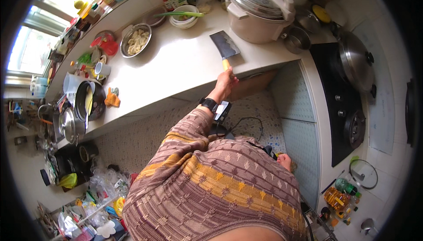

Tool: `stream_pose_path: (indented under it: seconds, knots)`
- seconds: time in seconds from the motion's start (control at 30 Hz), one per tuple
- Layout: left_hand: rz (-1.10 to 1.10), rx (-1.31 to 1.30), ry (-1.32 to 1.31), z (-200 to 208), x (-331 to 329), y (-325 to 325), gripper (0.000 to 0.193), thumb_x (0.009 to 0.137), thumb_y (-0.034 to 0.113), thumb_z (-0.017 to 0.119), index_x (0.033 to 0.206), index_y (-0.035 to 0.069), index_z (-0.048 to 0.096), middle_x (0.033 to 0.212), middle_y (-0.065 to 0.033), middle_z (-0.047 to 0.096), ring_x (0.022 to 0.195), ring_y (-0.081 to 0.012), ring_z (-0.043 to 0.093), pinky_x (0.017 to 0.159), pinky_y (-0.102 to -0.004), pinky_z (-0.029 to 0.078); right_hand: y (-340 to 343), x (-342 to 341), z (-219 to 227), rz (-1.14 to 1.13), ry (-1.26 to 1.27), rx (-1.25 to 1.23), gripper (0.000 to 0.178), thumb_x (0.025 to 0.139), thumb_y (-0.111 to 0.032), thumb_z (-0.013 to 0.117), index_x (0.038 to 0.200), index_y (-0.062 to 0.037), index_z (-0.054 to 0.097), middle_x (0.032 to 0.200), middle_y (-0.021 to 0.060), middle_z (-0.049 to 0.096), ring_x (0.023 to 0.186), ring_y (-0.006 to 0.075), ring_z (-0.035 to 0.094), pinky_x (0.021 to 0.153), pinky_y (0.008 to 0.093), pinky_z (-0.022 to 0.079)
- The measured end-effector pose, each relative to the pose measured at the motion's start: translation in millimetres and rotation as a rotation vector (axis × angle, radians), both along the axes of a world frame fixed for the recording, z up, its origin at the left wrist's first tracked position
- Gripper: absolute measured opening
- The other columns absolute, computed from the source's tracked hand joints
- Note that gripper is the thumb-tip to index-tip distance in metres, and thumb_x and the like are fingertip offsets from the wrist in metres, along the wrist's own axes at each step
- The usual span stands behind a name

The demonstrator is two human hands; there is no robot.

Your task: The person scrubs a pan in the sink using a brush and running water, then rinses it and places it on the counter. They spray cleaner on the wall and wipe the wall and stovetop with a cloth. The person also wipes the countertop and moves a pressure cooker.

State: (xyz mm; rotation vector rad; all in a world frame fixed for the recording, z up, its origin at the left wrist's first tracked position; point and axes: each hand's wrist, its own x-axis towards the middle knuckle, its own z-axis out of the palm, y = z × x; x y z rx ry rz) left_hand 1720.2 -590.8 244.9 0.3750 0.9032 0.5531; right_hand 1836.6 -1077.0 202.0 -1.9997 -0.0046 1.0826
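Observation:
Near the counter's front edge, my left hand [227, 82] is wrapped round the yellowish handle of a cleaver [225, 45]. The broad dark blade points away from me, over or on the white countertop [180, 56]; I cannot tell whether it touches. A black watch [208, 104] sits on that wrist. Lower and to the right, beside my patterned sweater, my right hand [285, 161] appears curled closed, and anything inside it is hidden. A metal bowl of pale pieces [136, 41] stands left of the cleaver. Behind it are stacked white bowls [184, 22] with a green stalk across the top.
A large pressure cooker [255, 16] and a small metal pot [297, 40] stand right of the blade. Farther right is a black gas stove [335, 113] with a lidded pan [356, 62]. Pots [90, 100] and an orange cloth [113, 97] lie left. Plastic bags [105, 183] crowd the lower left.

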Motion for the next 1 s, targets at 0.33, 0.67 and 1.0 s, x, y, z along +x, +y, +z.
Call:
stream_pose_path:
  seconds: [0.33, 0.67, 1.0]
  knots:
    - [0.218, 0.227, 0.267, 28.1, -229.3, -8.9, 0.025, 0.094, 0.032, 0.046, 0.089, 0.008, 0.049, 0.071, -0.0006, 0.048, 0.059, -0.0098, 0.048, 0.058, -0.0267, 0.048, 15.9, 30.0, -23.3, 0.137, -0.064, 0.037, 0.016, 0.089, -0.018, 0.051, 0.083, -0.0041, 0.054, 0.070, 0.0053, 0.058, 0.054, 0.0128, 0.057, 0.048, 0.0246, 0.046]
    - [0.182, 0.442, 0.327, 61.6, -303.7, -27.8, 0.027, 0.092, 0.034, 0.050, 0.092, 0.008, 0.052, 0.075, -0.0006, 0.050, 0.063, -0.0090, 0.049, 0.061, -0.0257, 0.046, 131.8, 18.6, 26.6, 0.258, -0.147, 0.162, 0.015, 0.091, -0.017, 0.049, 0.085, -0.0058, 0.056, 0.074, 0.0033, 0.060, 0.059, 0.0108, 0.058, 0.052, 0.0239, 0.046]
    - [-0.569, 1.036, 0.005, 157.8, -109.2, -28.1, 0.033, 0.089, 0.034, 0.054, 0.099, 0.003, 0.048, 0.077, -0.0024, 0.048, 0.071, -0.0110, 0.046, 0.065, -0.0250, 0.040, 210.9, -55.6, 225.9, 0.341, -0.695, 0.664, 0.011, 0.086, -0.007, 0.055, 0.093, -0.0019, 0.062, 0.085, 0.0107, 0.062, 0.079, 0.0210, 0.062, 0.068, 0.0311, 0.050]
